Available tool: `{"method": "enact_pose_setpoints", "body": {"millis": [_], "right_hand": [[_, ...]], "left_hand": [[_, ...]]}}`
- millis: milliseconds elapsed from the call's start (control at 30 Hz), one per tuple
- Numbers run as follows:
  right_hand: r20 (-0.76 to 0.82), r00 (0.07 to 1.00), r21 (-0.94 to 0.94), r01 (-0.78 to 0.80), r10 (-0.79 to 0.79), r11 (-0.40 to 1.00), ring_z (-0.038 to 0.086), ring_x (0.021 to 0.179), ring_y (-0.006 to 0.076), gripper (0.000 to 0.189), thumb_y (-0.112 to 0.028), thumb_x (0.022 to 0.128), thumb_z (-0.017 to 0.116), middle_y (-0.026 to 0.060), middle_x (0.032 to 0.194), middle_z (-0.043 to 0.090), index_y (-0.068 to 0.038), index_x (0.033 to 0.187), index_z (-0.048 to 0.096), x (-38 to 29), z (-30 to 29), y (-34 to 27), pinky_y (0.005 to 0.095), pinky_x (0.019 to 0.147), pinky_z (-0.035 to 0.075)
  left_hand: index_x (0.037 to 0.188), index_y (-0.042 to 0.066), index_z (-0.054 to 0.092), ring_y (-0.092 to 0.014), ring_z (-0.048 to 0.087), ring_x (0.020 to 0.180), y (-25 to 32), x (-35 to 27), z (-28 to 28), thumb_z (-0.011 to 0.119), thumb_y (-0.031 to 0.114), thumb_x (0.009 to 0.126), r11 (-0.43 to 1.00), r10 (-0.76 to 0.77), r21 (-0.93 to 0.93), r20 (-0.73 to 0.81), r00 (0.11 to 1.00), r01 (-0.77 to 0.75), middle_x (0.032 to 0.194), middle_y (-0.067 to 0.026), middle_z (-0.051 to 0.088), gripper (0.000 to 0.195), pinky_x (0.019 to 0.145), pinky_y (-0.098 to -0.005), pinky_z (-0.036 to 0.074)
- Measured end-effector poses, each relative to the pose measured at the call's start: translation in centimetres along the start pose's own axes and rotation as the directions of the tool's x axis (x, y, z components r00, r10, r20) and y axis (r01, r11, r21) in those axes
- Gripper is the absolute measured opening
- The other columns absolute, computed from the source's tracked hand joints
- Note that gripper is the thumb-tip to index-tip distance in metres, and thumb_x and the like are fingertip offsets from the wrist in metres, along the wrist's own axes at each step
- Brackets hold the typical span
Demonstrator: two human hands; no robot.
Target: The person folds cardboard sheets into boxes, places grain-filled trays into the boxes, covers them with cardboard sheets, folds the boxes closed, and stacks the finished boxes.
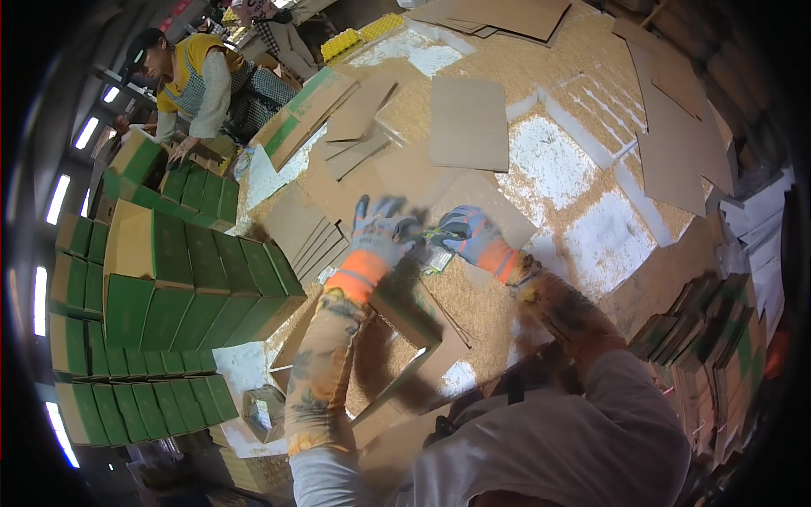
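My right hand [470, 236], in a grey work glove with an orange cuff, pinches the top of a small printed packet [436, 258] with green and yellow edges. Beside it, my left hand [382, 233], gloved alike, has its outer fingers spread. Its thumb and index finger come close to the packet, but blur hides whether they grip it. Below my hands stands an open cardboard carton [405, 310], partly hidden by my left forearm. Its interior shows loose tan filler [380, 355].
Green-and-brown cartons [209, 285] are stacked at left, where a co-worker [203, 82] handles more. Cardboard sheets [469, 123] lie over the filler and white foam moulds [551, 161] ahead. Folded cartons [709, 361] stand at right. Yellow egg trays [361, 38] sit at the back.
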State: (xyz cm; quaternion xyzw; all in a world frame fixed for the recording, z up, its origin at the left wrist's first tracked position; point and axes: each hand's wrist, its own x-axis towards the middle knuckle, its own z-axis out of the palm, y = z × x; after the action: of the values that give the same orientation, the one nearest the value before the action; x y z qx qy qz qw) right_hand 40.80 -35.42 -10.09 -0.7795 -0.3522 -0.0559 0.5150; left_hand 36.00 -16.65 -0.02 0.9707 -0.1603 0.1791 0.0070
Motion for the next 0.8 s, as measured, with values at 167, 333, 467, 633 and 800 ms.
{"method": "enact_pose_setpoints", "body": {"millis": [167, 333, 467, 633, 800], "right_hand": [[0.008, 0.973, -0.078, -0.231, 0.233, 0.97, 0.053, 0.095, 0.028, 0.05, -0.043, 0.063, 0.067, 0.0128, 0.1, 0.058, -0.008, 0.1, 0.06, 1.1, -3.6, 0.1, 0.0367, 0.083, 0.042], [-0.107, 0.621, -0.723, -0.585, 0.777, 0.367, 0.045, 0.114, 0.0315, 0.101, -0.058, 0.061, 0.066, 0.0206, 0.121, 0.046, -0.005, 0.136, 0.022, -0.2, -5.6, 4.4, 0.0375, 0.092, 0.037], [0.075, 0.644, -0.774, -0.443, 0.761, 0.452, 0.051, 0.107, 0.0303, 0.096, -0.049, 0.057, 0.072, 0.0211, 0.119, 0.05, 0.0, 0.13, 0.034, -1.5, -6.2, 4.8, 0.037, 0.087, 0.041], [0.109, 0.767, -0.029, -0.634, 0.633, 0.773, 0.054, 0.057, 0.0101, 0.042, -0.035, 0.068, 0.071, 0.0039, 0.07, 0.06, -0.001, 0.091, 0.064, -0.3, -13.4, 5.6, 0.0241, 0.05, 0.044], [-0.055, 0.991, -0.58, -0.134, 0.126, 0.804, 0.055, 0.088, 0.0343, 0.041, -0.017, 0.079, 0.051, 0.0162, 0.102, 0.052, -0.017, 0.12, 0.049, 4.6, -10.7, -13.1, 0.0393, 0.071, 0.048]], "left_hand": [[0.071, 0.007, 0.064, -0.029, 0.058, 0.084, -0.1, 2.4, 1.3, 0.073, 0.042, 0.059, 0.826, -0.44, -0.133, 0.454, 0.775, 0.548, 0.087, -0.0134, 0.062, 0.038, 0.076, -0.0388, 0.044], [0.093, 0.011, 0.065, -0.03, 0.058, 0.092, -4.0, 1.3, 0.1, 0.054, 0.048, 0.078, 0.758, -0.636, 0.2, 0.437, 0.636, 0.621, 0.096, -0.0142, 0.062, 0.041, 0.081, -0.0382, 0.043], [0.1, 0.007, 0.063, -0.032, 0.058, 0.093, -7.8, -2.5, -0.9, 0.047, 0.046, 0.084, 0.626, -0.753, -0.016, 0.248, 0.609, 0.78, 0.098, -0.018, 0.061, 0.045, 0.081, -0.0381, 0.043], [0.081, -0.001, 0.062, -0.013, 0.057, 0.067, -5.9, -8.4, -7.0, 0.053, 0.03, 0.086, 0.275, -0.777, -0.784, 0.16, 0.609, 0.557, 0.075, -0.0081, 0.063, 0.033, 0.063, -0.0271, 0.045], [0.103, 0.008, 0.058, -0.031, 0.05, 0.103, -0.9, -21.1, -12.5, 0.066, 0.027, 0.071, 0.857, -0.508, 0.019, 0.202, 0.837, 0.515, 0.112, -0.013, 0.054, 0.038, 0.092, -0.039, 0.036]]}}
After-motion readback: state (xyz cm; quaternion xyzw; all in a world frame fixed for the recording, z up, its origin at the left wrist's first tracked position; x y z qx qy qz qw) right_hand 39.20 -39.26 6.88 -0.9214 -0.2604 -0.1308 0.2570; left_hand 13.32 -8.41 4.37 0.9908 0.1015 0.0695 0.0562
